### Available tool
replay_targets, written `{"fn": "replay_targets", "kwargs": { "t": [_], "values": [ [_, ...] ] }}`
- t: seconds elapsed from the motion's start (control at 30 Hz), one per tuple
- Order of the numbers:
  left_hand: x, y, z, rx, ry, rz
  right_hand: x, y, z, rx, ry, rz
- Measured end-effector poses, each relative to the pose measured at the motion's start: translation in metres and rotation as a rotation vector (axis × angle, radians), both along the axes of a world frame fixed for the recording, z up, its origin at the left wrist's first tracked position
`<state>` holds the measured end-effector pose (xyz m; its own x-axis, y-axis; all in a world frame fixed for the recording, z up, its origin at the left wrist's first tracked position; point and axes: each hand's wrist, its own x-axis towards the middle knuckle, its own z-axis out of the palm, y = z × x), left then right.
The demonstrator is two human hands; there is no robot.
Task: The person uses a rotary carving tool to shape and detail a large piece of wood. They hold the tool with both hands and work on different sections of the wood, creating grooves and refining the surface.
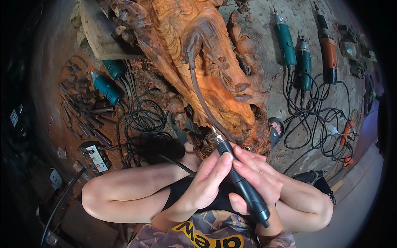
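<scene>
We have the black rotary tool (245, 186) over our lap, slanted, nose up-left, bit right at a curved stem (201, 97) on the wood carving (213, 89). Bit contact: we can't tell.

Grip: left hand (206, 182) closed on the front of the body, thumb on top. Right hand (264, 180) wrapped round the middle, rear end free. Our hands and the tool hide part of the carving's near end.

Close in: sandalled foot (276, 131) just right of the carving, black cord (175, 162) running over our left leg. Left floor: coiled cables (142, 111), two teal power tools, the nearer one (106, 89) beside a pile of chisels (84, 103), white power strip (97, 158) nearer us. Right floor: two more teal tools, one (284, 41) farther out than the other (305, 68), orange one (328, 56) beside them, tangled leads (304, 120) on our side.
</scene>
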<state>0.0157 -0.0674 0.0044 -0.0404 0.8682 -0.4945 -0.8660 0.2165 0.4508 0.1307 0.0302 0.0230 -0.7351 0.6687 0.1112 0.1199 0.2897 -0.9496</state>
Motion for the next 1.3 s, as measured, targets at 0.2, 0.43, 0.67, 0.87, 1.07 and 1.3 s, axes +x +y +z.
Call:
{"fn": "replay_targets", "kwargs": {
  "t": [0.2, 0.43, 0.67, 0.87, 1.07, 1.3],
  "values": [
    [-0.005, 0.014, 0.004, 0.002, 0.000, 0.062, -0.007, 0.017, -0.003, -0.053, 0.001, 0.027],
    [-0.011, 0.026, 0.012, -0.172, 0.104, 0.077, -0.019, 0.028, -0.001, -0.061, 0.023, 0.000],
    [-0.010, 0.032, 0.010, -0.039, 0.034, 0.130, -0.014, 0.044, -0.007, -0.266, 0.129, 0.066],
    [0.005, 0.050, 0.008, -0.045, -0.019, 0.187, 0.002, 0.069, -0.012, -0.505, 0.001, 0.081],
    [0.003, 0.058, 0.008, -0.055, -0.036, 0.211, -0.008, 0.076, -0.016, -0.646, 0.100, 0.061],
    [-0.005, 0.062, 0.011, -0.104, -0.038, 0.232, -0.017, 0.087, -0.015, -0.636, 0.029, 0.116]
  ]
}}
